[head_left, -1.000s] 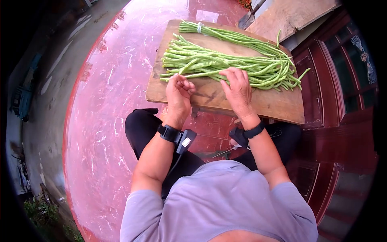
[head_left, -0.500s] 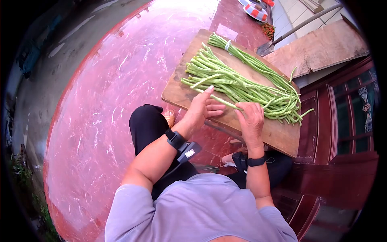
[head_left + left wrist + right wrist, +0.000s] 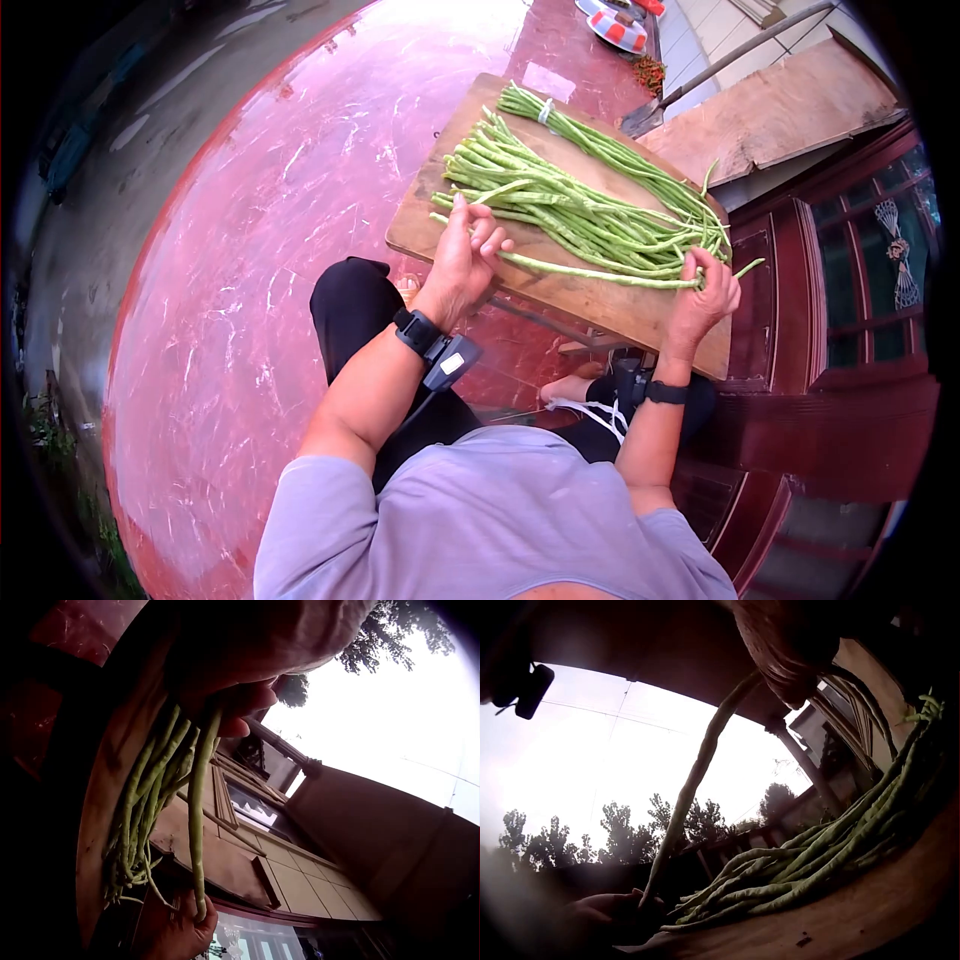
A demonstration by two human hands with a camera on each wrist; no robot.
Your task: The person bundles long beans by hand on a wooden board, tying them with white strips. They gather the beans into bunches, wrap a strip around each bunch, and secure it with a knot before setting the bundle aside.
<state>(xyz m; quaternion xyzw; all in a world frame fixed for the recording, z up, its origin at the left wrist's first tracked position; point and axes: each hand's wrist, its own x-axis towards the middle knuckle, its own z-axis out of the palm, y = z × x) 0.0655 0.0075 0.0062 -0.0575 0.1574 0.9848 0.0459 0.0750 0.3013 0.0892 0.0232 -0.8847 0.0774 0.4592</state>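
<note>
One long green bean (image 3: 590,272) is stretched between both hands, along the near side of a wooden tabletop (image 3: 600,306). My left hand (image 3: 460,262) holds its left end, fingers curled. At the other end my right hand (image 3: 703,300) pinches the bean between thumb and fingers. The left wrist view has the same bean (image 3: 196,817) running down from the left hand to the right fingers. Just beyond it lies a loose pile of long beans (image 3: 575,215). Farther back is a second bundle (image 3: 630,155), bound by a pale tie (image 3: 545,110) near its left end.
A plywood sheet (image 3: 780,115) leans behind the table at the right, with a long-handled shovel (image 3: 750,50) beside it. Dark red doors (image 3: 770,300) stand close on the right. Red floor (image 3: 230,300) spreads to the left.
My right hand has moved right along the bean to its far end, while the left fingers have curled at the other end. The head view has swung round.
</note>
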